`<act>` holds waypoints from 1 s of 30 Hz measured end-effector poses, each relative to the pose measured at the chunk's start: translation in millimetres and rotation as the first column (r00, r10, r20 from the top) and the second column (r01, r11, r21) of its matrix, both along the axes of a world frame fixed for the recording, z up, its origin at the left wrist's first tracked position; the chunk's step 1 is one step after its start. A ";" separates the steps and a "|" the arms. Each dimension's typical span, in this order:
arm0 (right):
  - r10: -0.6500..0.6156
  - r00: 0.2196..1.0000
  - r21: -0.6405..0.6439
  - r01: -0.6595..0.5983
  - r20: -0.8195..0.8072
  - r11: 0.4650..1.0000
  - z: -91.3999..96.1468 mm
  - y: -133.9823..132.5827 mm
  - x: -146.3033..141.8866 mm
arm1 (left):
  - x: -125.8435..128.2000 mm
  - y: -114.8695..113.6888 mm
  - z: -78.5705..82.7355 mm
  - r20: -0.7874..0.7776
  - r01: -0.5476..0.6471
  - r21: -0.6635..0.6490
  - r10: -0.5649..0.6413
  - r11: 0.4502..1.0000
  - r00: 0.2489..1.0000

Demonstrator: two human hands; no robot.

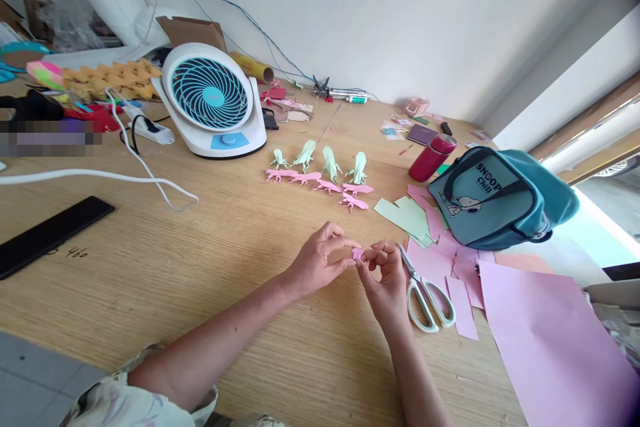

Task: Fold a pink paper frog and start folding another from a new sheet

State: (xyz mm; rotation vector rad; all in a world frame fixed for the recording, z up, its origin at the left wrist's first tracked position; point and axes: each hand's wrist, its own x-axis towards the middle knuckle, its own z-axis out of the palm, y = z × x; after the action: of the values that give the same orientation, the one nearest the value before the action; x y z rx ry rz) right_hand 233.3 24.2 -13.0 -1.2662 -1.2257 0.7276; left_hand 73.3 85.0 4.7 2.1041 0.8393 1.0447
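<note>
Paper (357, 253), pink, partly hidden by both hands' fingers (343, 242), apparently folded

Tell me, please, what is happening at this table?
The left hand and right hand pinch a small pink paper piece between them. Scissors lie beside the right hand, near pink sheets and green strips. Beyond the hands are four green figures and five pink figures.

One head-worn camera looks forward and down across the table (225, 233).
</note>
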 end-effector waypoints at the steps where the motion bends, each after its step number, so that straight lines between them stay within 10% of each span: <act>1: 0.002 1.000 0.009 -0.002 0.015 1.000 -0.2 -0.2 0.1 | -0.8 0.4 1.1 -0.047 -0.004 0.050 0.006 0.999 0.999; 8: 0.002 0.996 0.060 -0.008 0.092 0.998 -2.2 -0.3 -1.0 | -6.6 5.4 12.9 -0.211 -0.004 0.147 0.036 0.989 0.977; 30: 0.012 0.992 0.076 -0.021 0.124 0.997 -0.4 -1.2 -4.9 | -1.5 16.5 19.2 -0.032 0.151 -0.263 -0.165 0.953 0.986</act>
State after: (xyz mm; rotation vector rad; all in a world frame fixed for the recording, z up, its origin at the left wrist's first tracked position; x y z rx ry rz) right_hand 228.4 23.0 -13.4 -1.2535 -1.3534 0.6151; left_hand 71.8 101.5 24.0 1.9466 0.7734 0.7531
